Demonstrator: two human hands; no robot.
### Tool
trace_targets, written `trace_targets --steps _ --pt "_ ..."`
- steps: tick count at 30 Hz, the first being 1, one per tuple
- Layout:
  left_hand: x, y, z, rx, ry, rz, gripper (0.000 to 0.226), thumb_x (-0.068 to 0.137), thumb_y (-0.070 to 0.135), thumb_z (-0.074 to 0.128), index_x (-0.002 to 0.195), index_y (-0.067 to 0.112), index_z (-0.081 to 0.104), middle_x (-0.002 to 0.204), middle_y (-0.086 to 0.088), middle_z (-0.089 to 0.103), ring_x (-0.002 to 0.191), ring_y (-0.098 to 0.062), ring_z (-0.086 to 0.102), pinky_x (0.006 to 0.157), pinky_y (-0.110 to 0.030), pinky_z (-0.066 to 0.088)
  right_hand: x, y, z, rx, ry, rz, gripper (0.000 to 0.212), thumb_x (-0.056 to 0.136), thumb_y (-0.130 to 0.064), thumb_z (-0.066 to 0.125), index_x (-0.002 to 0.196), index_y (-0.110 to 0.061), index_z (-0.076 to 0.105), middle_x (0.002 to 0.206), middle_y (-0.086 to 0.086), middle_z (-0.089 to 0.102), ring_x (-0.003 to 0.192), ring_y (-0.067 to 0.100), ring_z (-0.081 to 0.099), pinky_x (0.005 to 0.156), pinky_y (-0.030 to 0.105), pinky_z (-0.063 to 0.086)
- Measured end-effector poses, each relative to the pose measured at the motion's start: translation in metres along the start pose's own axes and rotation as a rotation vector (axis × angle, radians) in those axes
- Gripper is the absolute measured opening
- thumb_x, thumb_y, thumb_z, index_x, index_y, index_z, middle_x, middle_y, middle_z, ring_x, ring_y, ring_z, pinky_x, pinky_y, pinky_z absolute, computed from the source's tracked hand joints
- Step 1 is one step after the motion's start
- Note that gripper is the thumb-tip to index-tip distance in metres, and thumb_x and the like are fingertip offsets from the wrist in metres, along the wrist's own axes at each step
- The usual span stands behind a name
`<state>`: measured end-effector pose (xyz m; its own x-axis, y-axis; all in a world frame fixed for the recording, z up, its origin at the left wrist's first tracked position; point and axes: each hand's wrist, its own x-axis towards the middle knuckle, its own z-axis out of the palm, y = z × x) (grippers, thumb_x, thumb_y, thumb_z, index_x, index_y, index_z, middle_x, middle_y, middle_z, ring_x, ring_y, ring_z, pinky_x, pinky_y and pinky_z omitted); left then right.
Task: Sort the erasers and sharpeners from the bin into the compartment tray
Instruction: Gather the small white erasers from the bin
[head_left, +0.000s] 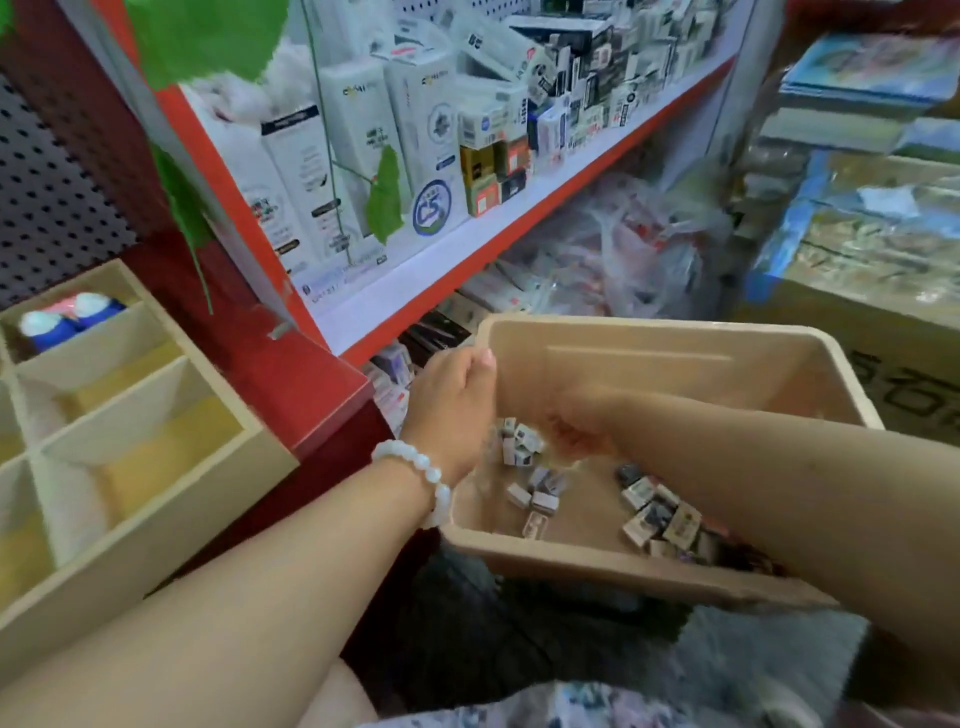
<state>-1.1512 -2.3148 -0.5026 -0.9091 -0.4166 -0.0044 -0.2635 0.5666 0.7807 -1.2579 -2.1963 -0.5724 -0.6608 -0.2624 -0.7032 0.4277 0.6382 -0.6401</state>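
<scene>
A beige plastic bin (675, 332) sits tilted in front of me, with several small white and grey erasers (540, 491) and darker pieces (660, 514) loose on its floor. My left hand (457, 400), a white bead bracelet on its wrist, grips the bin's left rim with the thumb over the edge. My right hand (576, 428) reaches down inside the bin. It is blurred, its fingers curled over a small cluster of erasers (522, 441), and a hold cannot be made out. The wooden compartment tray (171, 499) stands at the left. Blue and white items (67, 319) lie in its far compartment.
A red counter edge (322, 395) runs between tray and bin. Behind the bin, a red-edged shelf (519, 228) carries boxed stationery, with plastic bags (623, 249) beneath. A cardboard box (883, 332) and stacked books stand at the right. Green leaves (384, 197) hang at upper left.
</scene>
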Motion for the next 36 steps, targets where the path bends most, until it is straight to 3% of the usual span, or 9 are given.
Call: trace_targets --steps 4,7,10,12,17,20,22,30,36 --pt "0.003 -0.011 0.011 -0.109 0.027 -0.003 0.043 0.097 0.038 0.029 0.114 0.016 0.061 0.127 -0.003 0.054 0.122 -0.016 0.045 0.108 -0.033 0.032 0.021 0.010 0.014 -0.097 0.002 0.051 0.029 0.091 -0.004 0.045 0.063 -0.008 0.048 0.062 0.011 0.047 0.048 0.020 0.043 0.041 0.021 0.036" --pt "0.006 -0.014 0.010 -0.135 0.012 -0.032 0.035 0.103 0.030 0.024 0.110 0.025 0.058 0.124 0.005 0.053 0.115 -0.005 0.044 0.093 -0.015 0.030 0.036 0.014 0.022 -0.083 -0.060 0.080 0.024 0.088 0.004 0.047 0.067 -0.006 0.048 0.067 0.012 0.050 0.056 0.021 0.049 0.050 0.028 0.046" --pt "0.006 -0.014 0.010 -0.144 0.001 -0.033 0.033 0.103 0.030 0.023 0.106 0.028 0.056 0.119 0.010 0.053 0.109 -0.001 0.043 0.080 -0.003 0.031 0.043 0.011 0.027 -0.079 -0.195 0.050 0.017 0.078 0.010 0.054 0.089 -0.003 0.053 0.096 0.019 0.059 0.085 0.028 0.058 0.086 0.039 0.055" --pt "0.007 -0.013 0.011 -0.145 0.014 -0.057 0.034 0.103 0.031 0.023 0.105 0.026 0.057 0.113 0.012 0.052 0.104 -0.001 0.043 0.074 0.006 0.026 0.045 0.010 0.026 -0.133 -0.224 0.026 0.042 0.068 0.006 0.061 0.108 -0.001 0.055 0.117 0.024 0.059 0.101 0.033 0.060 0.097 0.048 0.049" --pt "0.005 -0.010 0.011 -0.140 0.026 -0.088 0.035 0.103 0.034 0.024 0.106 0.026 0.058 0.104 0.013 0.050 0.096 -0.002 0.042 0.067 0.003 0.030 0.043 0.008 0.022 -0.434 -0.194 -0.110 0.073 0.074 0.000 0.070 0.139 -0.016 0.041 0.128 0.010 0.053 0.113 0.028 0.055 0.094 0.040 0.051" --pt "0.005 -0.009 0.010 -0.144 0.021 -0.082 0.033 0.103 0.033 0.025 0.104 0.026 0.057 0.094 0.011 0.050 0.092 -0.007 0.042 0.066 -0.011 0.032 0.038 0.006 0.030 -0.750 -0.119 -0.264 0.073 0.078 -0.013 0.073 0.141 -0.014 0.036 0.119 0.002 0.052 0.102 0.020 0.054 0.075 0.025 0.047" --pt "0.005 -0.009 0.010 -0.134 0.016 -0.087 0.034 0.103 0.034 0.025 0.105 0.026 0.057 0.106 0.010 0.052 0.098 -0.006 0.043 0.068 -0.004 0.031 0.040 0.007 0.037 -0.872 -0.086 -0.308 0.069 0.077 -0.023 0.075 0.137 -0.012 0.041 0.124 0.004 0.055 0.108 0.023 0.056 0.084 0.027 0.045" --pt "0.005 -0.007 0.009 -0.134 0.012 -0.090 0.034 0.103 0.032 0.026 0.110 0.023 0.058 0.115 0.010 0.051 0.103 -0.004 0.042 0.073 -0.015 0.030 0.047 0.008 0.016 -0.706 -0.184 -0.256 0.067 0.079 0.003 0.066 0.138 -0.019 0.045 0.129 0.006 0.055 0.111 0.028 0.057 0.093 0.038 0.051" --pt "0.005 -0.007 0.010 -0.124 0.008 -0.083 0.035 0.103 0.032 0.025 0.112 0.021 0.057 0.116 0.010 0.051 0.102 -0.003 0.041 0.069 0.000 0.027 0.051 0.021 0.009 -0.630 -0.243 -0.301 0.076 0.071 -0.006 0.079 0.138 -0.020 0.044 0.124 -0.001 0.056 0.112 0.020 0.055 0.098 0.033 0.048"
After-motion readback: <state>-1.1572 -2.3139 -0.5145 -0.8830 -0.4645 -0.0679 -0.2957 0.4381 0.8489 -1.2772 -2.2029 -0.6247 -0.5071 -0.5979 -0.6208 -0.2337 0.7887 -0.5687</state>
